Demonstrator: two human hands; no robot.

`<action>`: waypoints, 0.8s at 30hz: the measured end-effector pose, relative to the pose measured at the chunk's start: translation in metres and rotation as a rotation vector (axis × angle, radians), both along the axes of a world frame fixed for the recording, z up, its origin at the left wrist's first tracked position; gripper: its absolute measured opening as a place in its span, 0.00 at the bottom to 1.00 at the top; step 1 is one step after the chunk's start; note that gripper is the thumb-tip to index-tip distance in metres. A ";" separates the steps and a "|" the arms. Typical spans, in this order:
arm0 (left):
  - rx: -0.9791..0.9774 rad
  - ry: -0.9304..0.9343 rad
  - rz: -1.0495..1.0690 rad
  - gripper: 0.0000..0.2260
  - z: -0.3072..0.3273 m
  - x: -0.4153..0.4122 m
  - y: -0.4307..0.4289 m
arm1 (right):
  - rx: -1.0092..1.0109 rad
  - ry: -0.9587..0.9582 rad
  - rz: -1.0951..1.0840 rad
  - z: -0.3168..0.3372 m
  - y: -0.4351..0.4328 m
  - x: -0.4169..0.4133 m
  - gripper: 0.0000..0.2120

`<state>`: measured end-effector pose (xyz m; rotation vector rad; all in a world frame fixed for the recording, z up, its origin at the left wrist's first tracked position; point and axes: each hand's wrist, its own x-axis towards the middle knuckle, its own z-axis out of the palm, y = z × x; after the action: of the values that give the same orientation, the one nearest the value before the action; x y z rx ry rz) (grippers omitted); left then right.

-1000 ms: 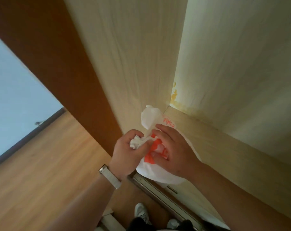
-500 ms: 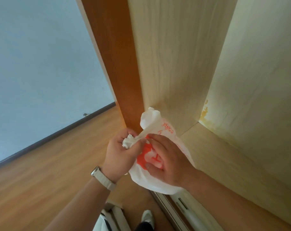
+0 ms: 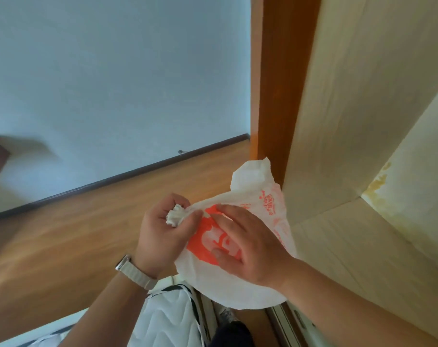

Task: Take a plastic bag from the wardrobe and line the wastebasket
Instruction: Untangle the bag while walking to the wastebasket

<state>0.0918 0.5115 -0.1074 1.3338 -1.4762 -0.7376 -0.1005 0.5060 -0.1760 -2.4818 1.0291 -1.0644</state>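
A white plastic bag (image 3: 250, 284) with an orange print hangs in front of me, just outside the open wardrobe (image 3: 363, 121). My left hand (image 3: 160, 234) is closed around the bag's bunched top, a wad of plastic showing between thumb and fingers. My right hand (image 3: 248, 244) lies flat against the bag's orange face, thumb under it and fingers spread on top. The wastebasket is not in view.
The wardrobe's pale wood panels and shelf (image 3: 363, 246) fill the right side, with an orange-brown frame post (image 3: 273, 96) beside them. A wooden floor (image 3: 62, 234) and blue-grey wall (image 3: 112, 71) lie to the left. A white quilted mattress (image 3: 168, 319) sits below my arms.
The view has swung left, away from the wardrobe interior toward the wall and floor. Both hands have drawn the bag out past the frame post, keeping the same hold.
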 end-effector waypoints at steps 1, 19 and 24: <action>0.001 -0.003 0.028 0.11 -0.002 0.011 -0.004 | 0.008 0.001 0.017 -0.002 -0.006 0.010 0.27; -0.038 0.091 0.375 0.08 -0.023 0.230 -0.140 | 0.054 0.103 0.342 -0.006 -0.197 0.234 0.29; -0.046 0.140 0.512 0.08 -0.019 0.272 -0.145 | 0.056 0.102 0.461 0.002 -0.218 0.284 0.28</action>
<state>0.3640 0.3666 -0.1266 1.5078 -0.9736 -0.4482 0.1839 0.2884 -0.1743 -2.5667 0.4596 -0.7601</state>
